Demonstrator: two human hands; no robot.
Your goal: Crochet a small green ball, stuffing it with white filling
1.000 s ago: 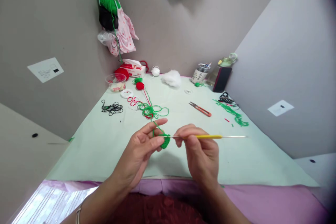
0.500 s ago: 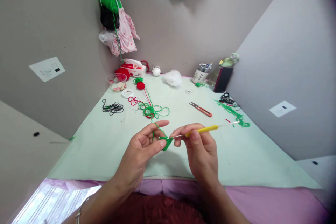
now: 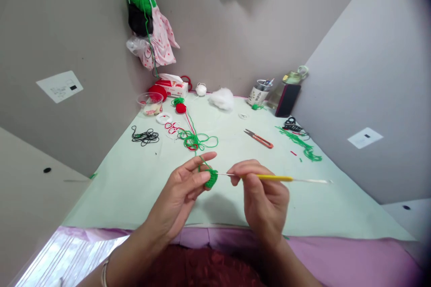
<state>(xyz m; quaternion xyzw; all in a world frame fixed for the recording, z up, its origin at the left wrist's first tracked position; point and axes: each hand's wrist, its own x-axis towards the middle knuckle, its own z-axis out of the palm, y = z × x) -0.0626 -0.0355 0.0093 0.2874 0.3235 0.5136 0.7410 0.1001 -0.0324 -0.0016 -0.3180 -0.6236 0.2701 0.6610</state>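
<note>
While the left hand (image 3: 178, 188) pinches a small green crochet piece (image 3: 211, 180) between thumb and fingers, the right hand (image 3: 266, 202) has a yellow-handled hook (image 3: 272, 178) in a closed, pen-like grip, from where I'm standing anyway. Piece is held up off the table (image 3: 323, 206) at 6 o'clock in the view, hook pointing at it from 3 o'clock. Can't tell if the tip's actually in a stitch.

Progress-wise, I'd say a little patch of stitches is done. It's not cut off yet: a strand goes over the raised left index finger, and a loose tangle of green yarn (image 3: 202, 140) sits at 11 o'clock from the piece, so there's plenty unworked. No clue how many rows are left. Snips (image 3: 259, 139) are lying unused between 1 and 2 o'clock.

Compared with half a second ago, the hook's gone from tilted, back end up towards 2 o'clock, to pretty much level, back end at 3. Right hand's slid a touch towards 3 as well. Left hand's barely budged, still pinching.
</note>
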